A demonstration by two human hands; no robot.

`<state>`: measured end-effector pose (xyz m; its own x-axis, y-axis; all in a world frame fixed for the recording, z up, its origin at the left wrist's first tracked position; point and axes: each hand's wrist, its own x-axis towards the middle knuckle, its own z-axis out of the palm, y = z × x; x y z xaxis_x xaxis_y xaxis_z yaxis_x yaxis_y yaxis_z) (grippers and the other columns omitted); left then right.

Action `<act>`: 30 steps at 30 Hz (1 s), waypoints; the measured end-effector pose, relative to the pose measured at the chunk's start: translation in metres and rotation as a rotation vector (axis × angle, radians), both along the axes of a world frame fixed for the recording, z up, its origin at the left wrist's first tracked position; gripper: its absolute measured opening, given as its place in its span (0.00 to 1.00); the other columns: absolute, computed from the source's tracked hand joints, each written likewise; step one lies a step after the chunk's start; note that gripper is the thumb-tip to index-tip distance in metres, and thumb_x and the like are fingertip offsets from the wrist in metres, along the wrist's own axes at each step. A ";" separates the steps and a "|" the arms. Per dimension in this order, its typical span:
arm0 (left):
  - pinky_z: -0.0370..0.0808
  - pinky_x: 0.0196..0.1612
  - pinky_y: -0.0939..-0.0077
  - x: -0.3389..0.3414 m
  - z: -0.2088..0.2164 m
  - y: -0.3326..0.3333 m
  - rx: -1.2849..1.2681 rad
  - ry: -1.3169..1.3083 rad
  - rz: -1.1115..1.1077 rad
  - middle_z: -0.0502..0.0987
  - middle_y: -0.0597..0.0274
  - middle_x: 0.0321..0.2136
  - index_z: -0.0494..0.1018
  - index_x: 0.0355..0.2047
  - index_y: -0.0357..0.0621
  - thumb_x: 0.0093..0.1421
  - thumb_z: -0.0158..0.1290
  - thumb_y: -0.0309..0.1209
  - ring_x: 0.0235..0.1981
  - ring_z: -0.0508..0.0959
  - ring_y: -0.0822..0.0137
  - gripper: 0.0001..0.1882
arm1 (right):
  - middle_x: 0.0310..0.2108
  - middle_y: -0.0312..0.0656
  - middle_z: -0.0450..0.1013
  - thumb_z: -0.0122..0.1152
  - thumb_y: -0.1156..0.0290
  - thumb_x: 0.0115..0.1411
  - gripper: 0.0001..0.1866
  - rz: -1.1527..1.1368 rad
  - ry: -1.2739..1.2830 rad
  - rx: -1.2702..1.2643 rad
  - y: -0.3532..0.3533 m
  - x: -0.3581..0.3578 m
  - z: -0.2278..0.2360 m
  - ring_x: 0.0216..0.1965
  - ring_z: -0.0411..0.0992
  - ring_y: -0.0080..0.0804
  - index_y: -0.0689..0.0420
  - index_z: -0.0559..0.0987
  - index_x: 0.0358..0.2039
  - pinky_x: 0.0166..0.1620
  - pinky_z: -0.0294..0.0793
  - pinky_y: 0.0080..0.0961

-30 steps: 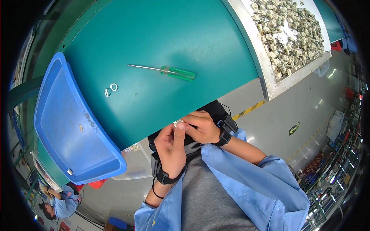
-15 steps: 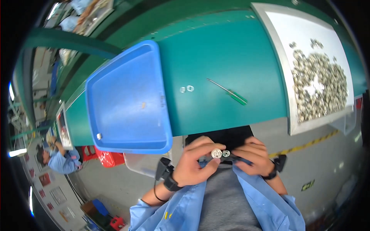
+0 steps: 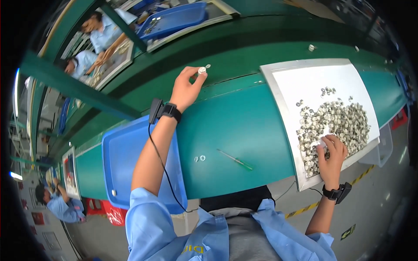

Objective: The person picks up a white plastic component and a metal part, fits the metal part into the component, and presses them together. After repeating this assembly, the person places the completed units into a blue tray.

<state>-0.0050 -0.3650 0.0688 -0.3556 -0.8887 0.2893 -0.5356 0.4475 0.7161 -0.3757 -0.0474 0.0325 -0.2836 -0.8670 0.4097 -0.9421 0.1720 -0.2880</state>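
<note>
My left hand is stretched out over the far side of the green bench, its thumb and fingers closed on a small white round part. A small ring shows just past the fingertips; whether it touches them I cannot tell. At the right, my right hand reaches into a heap of small white-and-metal round parts, thumb and fingers bent and apart, and I see nothing plainly held. The heap lies on a white sheet in a metal-framed tray.
A blue tray lies under my left forearm, with a small white part in it. Two clear rings and a green-handled screwdriver lie mid-bench. A green post stands at left; co-workers sit beyond.
My hands have parted from in front of my body. The left has carried the white round part forward and left; the right has gone right to the heap. The view has shifted.
</note>
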 end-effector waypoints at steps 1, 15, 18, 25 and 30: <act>0.73 0.44 0.69 -0.007 -0.005 -0.005 0.073 0.002 -0.001 0.78 0.55 0.42 0.80 0.44 0.41 0.62 0.58 0.37 0.45 0.75 0.59 0.15 | 0.45 0.41 0.74 0.63 0.67 0.59 0.12 -0.030 -0.002 0.012 0.002 0.000 0.001 0.52 0.69 0.41 0.58 0.80 0.42 0.61 0.57 0.39; 0.58 0.61 0.60 -0.022 -0.068 -0.098 -0.223 -0.505 0.145 0.75 0.61 0.55 0.76 0.56 0.53 0.61 0.54 0.55 0.59 0.69 0.54 0.28 | 0.44 0.41 0.73 0.52 0.79 0.53 0.14 -0.046 -0.115 0.037 -0.006 -0.009 0.007 0.50 0.68 0.40 0.58 0.80 0.40 0.60 0.56 0.37; 0.56 0.62 0.60 -0.002 -0.050 -0.086 -0.251 -0.487 0.119 0.74 0.60 0.56 0.74 0.57 0.52 0.61 0.54 0.56 0.60 0.68 0.55 0.30 | 0.44 0.41 0.73 0.51 0.80 0.54 0.15 -0.079 -0.096 0.034 -0.004 -0.007 0.005 0.50 0.68 0.39 0.58 0.80 0.41 0.60 0.57 0.37; 0.69 0.55 0.68 0.096 0.054 0.052 -0.234 -0.260 0.067 0.81 0.57 0.45 0.76 0.52 0.41 0.66 0.54 0.38 0.49 0.79 0.59 0.19 | 0.44 0.42 0.74 0.54 0.81 0.57 0.12 0.020 -0.022 0.056 -0.005 -0.014 -0.008 0.50 0.70 0.40 0.58 0.80 0.40 0.58 0.59 0.35; 0.74 0.47 0.71 0.241 0.080 0.154 -0.073 -0.263 0.449 0.83 0.53 0.39 0.76 0.49 0.37 0.67 0.53 0.33 0.43 0.81 0.63 0.15 | 0.43 0.44 0.78 0.56 0.76 0.63 0.08 0.095 -0.133 0.031 0.003 -0.039 -0.007 0.44 0.74 0.42 0.60 0.81 0.41 0.51 0.69 0.34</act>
<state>0.2357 -0.2109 0.1487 -0.0136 -0.9513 0.3081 -0.8435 0.1764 0.5074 -0.4143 -0.0440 0.0254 -0.2494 -0.9042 0.3467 -0.9083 0.0942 -0.4077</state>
